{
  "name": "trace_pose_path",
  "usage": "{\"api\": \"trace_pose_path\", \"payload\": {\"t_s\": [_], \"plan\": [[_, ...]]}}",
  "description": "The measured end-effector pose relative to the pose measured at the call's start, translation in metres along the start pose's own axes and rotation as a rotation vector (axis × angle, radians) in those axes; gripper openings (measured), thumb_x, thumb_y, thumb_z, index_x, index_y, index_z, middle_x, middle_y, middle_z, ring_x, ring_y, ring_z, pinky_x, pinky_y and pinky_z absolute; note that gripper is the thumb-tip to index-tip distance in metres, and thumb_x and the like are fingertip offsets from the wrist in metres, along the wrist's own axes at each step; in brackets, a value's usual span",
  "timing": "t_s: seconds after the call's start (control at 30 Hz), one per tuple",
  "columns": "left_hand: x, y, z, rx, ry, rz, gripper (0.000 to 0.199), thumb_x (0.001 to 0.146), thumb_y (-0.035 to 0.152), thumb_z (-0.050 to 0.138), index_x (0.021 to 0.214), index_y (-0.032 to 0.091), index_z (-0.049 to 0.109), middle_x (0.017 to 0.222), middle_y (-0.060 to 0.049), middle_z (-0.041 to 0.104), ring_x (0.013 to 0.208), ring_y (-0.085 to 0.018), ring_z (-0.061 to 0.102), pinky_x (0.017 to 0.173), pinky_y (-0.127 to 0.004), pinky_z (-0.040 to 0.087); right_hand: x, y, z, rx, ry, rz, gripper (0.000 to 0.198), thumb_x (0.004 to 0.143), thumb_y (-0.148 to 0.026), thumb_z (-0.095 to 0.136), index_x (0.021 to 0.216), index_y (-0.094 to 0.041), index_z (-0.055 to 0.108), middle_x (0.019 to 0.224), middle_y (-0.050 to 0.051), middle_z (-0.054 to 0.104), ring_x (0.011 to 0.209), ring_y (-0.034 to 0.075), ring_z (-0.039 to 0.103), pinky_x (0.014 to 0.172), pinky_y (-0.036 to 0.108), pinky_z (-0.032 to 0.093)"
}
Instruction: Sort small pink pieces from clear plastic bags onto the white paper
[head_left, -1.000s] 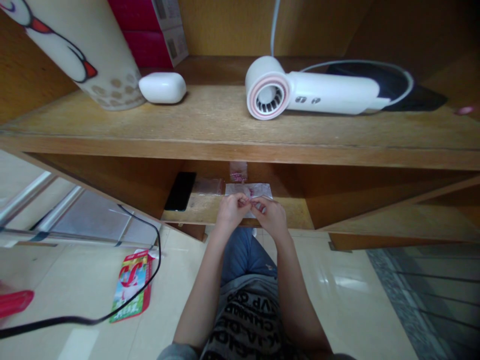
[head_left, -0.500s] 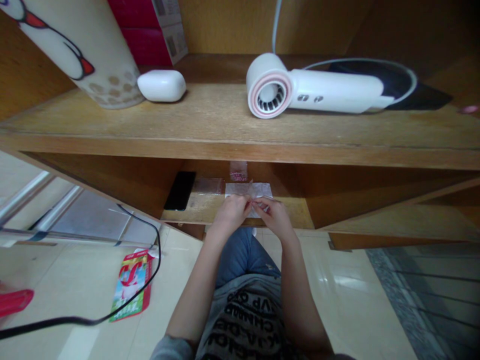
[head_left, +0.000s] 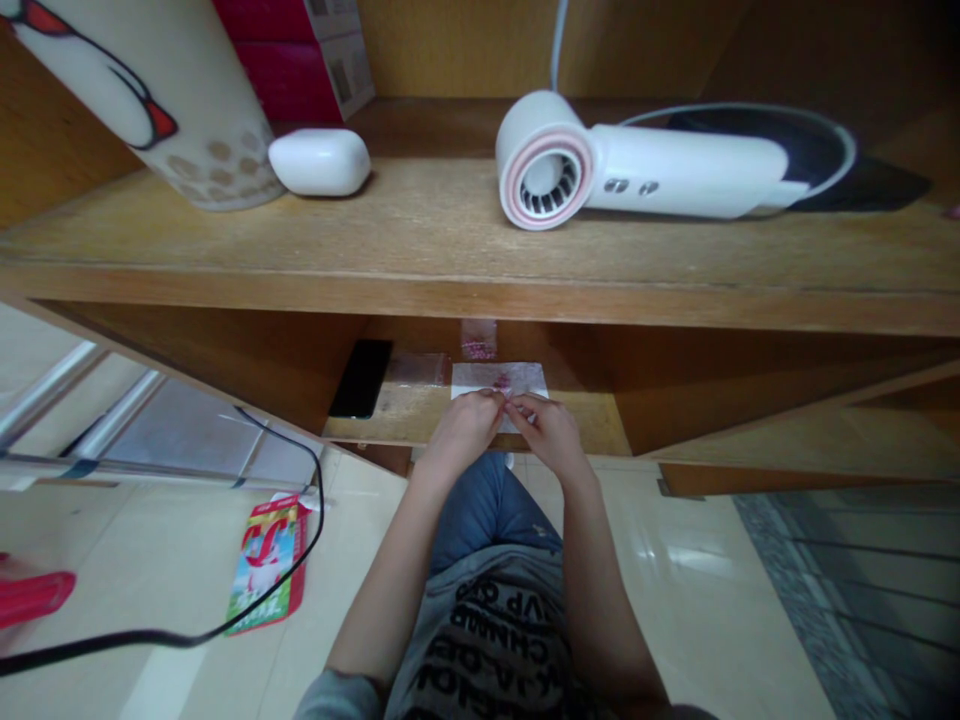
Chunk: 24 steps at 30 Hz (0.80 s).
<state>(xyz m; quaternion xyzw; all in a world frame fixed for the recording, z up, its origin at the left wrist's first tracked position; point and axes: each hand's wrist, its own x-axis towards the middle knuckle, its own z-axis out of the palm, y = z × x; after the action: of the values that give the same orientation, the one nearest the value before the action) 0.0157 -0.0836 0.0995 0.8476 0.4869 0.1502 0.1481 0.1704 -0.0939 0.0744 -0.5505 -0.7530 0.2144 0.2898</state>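
My left hand point(head_left: 471, 418) and my right hand point(head_left: 546, 424) meet fingertip to fingertip over a white sheet point(head_left: 466, 376) on the lower shelf. Both are closed in a pinch, and whatever sits between the fingertips is too small to name. Just beyond the fingers, a cluster of tiny pink bits point(head_left: 502, 382) shows on the sheet. Behind it lies a small clear bag point(head_left: 478, 340) with pink beads at its near end. A flat clear plastic packet point(head_left: 418, 370) is left of the sheet, beside a black phone point(head_left: 361, 378).
On the upper shelf point(head_left: 420, 240) are a white handheld fan point(head_left: 675, 170) with a cable, a white rounded case point(head_left: 321, 162), a large cup point(head_left: 225, 165) and a red box point(head_left: 289, 85). A black cable point(head_left: 150, 637) crosses above a colourful packet point(head_left: 270, 555) on the floor.
The clear, thin piece that stood up above my fingertips no longer shows there, and pink bits are now visible beyond them. My hands stay almost in place; the view has shifted slightly.
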Motion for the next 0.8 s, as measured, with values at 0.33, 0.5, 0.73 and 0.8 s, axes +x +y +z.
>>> {"api": "trace_pose_path", "payload": {"t_s": [0.33, 0.5, 0.73, 0.8], "plan": [[-0.001, -0.002, 0.0, -0.093, 0.051, -0.028, 0.017, 0.083, 0.021, 0.046, 0.079, 0.015, 0.062, 0.071, -0.006, 0.064, 0.066, -0.016, 0.059, 0.063, -0.024, 0.04, 0.004, -0.005, 0.004, 0.046, 0.056, 0.039, 0.015, 0.079, -0.024, 0.051, 0.079, -0.021, 0.065, 0.072, 0.001, 0.066, 0.06, 0.013, 0.058, 0.056, 0.022, 0.038], [-0.001, -0.007, 0.0, -0.381, 0.109, -0.045, 0.011, 0.076, 0.016, 0.052, 0.074, 0.015, 0.062, 0.068, -0.002, 0.063, 0.063, -0.012, 0.057, 0.062, -0.021, 0.04, 0.004, -0.006, 0.005, 0.12, 0.074, -0.01, 0.016, 0.081, -0.024, 0.049, 0.079, -0.021, 0.064, 0.076, 0.002, 0.066, 0.064, 0.014, 0.058, 0.058, 0.022, 0.04], [0.002, -0.016, 0.006, -0.728, 0.116, -0.119, 0.008, 0.068, 0.016, 0.056, 0.068, 0.013, 0.063, 0.062, 0.001, 0.06, 0.058, -0.01, 0.052, 0.055, -0.019, 0.038, 0.003, -0.001, 0.008, 0.27, 0.067, -0.033, 0.018, 0.083, -0.025, 0.047, 0.08, -0.02, 0.065, 0.079, 0.002, 0.067, 0.066, 0.014, 0.058, 0.059, 0.022, 0.041], [0.004, -0.018, 0.008, -0.822, 0.118, -0.127, 0.008, 0.067, 0.017, 0.056, 0.068, 0.013, 0.064, 0.063, 0.001, 0.061, 0.059, -0.01, 0.053, 0.056, -0.02, 0.039, 0.003, 0.0, 0.008, 0.296, 0.086, -0.003, 0.018, 0.082, -0.027, 0.048, 0.08, -0.02, 0.065, 0.079, 0.002, 0.067, 0.063, 0.013, 0.057, 0.057, 0.022, 0.04]]}}
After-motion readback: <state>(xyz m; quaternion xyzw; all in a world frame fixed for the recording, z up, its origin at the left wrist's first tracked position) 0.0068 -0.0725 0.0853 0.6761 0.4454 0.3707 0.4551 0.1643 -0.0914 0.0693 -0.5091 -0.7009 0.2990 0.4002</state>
